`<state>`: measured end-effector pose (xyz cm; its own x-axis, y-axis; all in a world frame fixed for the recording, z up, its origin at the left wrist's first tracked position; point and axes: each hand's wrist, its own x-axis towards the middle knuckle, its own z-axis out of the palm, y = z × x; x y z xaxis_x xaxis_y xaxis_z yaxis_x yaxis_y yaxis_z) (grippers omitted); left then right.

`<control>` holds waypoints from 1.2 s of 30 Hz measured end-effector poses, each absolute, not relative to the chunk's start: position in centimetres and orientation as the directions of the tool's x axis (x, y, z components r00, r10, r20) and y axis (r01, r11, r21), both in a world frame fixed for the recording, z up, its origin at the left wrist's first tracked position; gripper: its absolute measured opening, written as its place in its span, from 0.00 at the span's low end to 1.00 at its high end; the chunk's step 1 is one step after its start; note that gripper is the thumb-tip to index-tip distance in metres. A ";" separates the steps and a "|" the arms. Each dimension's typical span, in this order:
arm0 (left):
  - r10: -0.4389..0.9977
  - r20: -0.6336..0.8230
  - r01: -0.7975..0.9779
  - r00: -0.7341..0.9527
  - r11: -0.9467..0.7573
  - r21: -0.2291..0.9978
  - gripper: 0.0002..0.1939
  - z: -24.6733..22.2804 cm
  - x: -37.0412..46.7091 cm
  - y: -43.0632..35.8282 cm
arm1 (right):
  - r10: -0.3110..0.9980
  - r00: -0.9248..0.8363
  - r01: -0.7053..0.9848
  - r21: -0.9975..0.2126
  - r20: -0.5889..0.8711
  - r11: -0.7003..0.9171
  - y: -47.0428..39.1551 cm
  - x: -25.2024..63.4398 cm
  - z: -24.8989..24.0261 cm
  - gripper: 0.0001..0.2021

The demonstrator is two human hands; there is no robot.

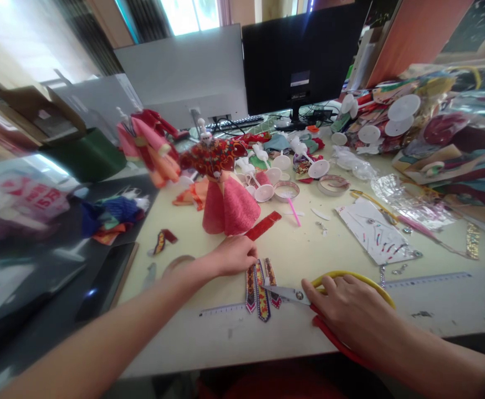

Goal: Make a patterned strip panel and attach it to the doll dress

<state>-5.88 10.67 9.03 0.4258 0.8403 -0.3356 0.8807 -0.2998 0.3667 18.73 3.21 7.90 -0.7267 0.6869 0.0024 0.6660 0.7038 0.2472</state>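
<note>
Near the front edge of the pale, smooth table (284, 344), yellow-and-red-handled scissors (300, 296) have satiny grey metal blades (284, 292). Three narrow, pointed, patterned strips (263, 302) look like matt cloth; the flared pink cloth skirt (240, 210) seems rough (faintly textured). Toward the right edge, crumpled silvery plastic film (411, 202) looks glossy.

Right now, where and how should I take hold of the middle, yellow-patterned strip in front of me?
I'd pinch the middle strip by its pointed lower end, coming from the near side of the desk. That tip juts out past the left strip and right strip, while your left hand sits by the upper ends and the scissors reach in from the right.
</note>
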 end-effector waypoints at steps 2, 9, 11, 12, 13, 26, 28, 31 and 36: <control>0.843 -0.333 0.889 0.422 -0.314 0.333 0.08 9.3 -5.6 10.5 | 0.684 -0.730 0.664 0.248 0.008 0.705 3.2 18.7 7.9 0.23; 0.845 -0.328 0.906 0.422 -0.385 0.173 0.10 10.6 -4.2 10.0 | 0.671 -0.741 0.650 0.265 0.015 0.712 3.4 18.6 7.9 0.22; 0.844 -0.327 0.905 0.425 -0.404 0.133 0.11 10.7 -3.9 9.9 | 0.672 -0.741 0.648 0.278 0.012 0.709 3.4 18.6 7.9 0.22; 0.844 -0.325 0.904 0.426 -0.413 0.114 0.11 10.6 -3.7 9.9 | 0.671 -0.741 0.647 0.284 0.013 0.708 3.4 18.6 7.9 0.22; 0.845 -0.323 0.903 0.427 -0.420 0.096 0.11 10.5 -3.6 9.8 | 0.670 -0.742 0.644 0.290 0.014 0.707 3.4 18.6 7.9 0.22; 0.845 -0.310 0.892 0.435 -0.453 0.015 0.09 10.1 -3.1 9.4 | 0.639 -0.767 0.625 0.292 0.058 0.724 3.8 19.3 8.8 0.21; 0.847 -0.315 0.896 0.428 -0.442 0.026 0.09 10.1 -3.3 9.4 | 0.648 -0.759 0.634 0.295 0.061 0.714 4.2 19.4 9.0 0.20; 0.849 -0.328 0.904 0.415 -0.424 0.046 0.10 10.3 -3.6 9.5 | 0.672 -0.739 0.649 0.307 0.039 0.696 4.8 19.1 9.1 0.20; 0.850 -0.338 0.913 0.403 -0.401 0.079 0.10 10.8 -3.7 9.5 | 0.706 -0.703 0.651 0.325 -0.083 0.686 5.6 18.1 9.2 0.18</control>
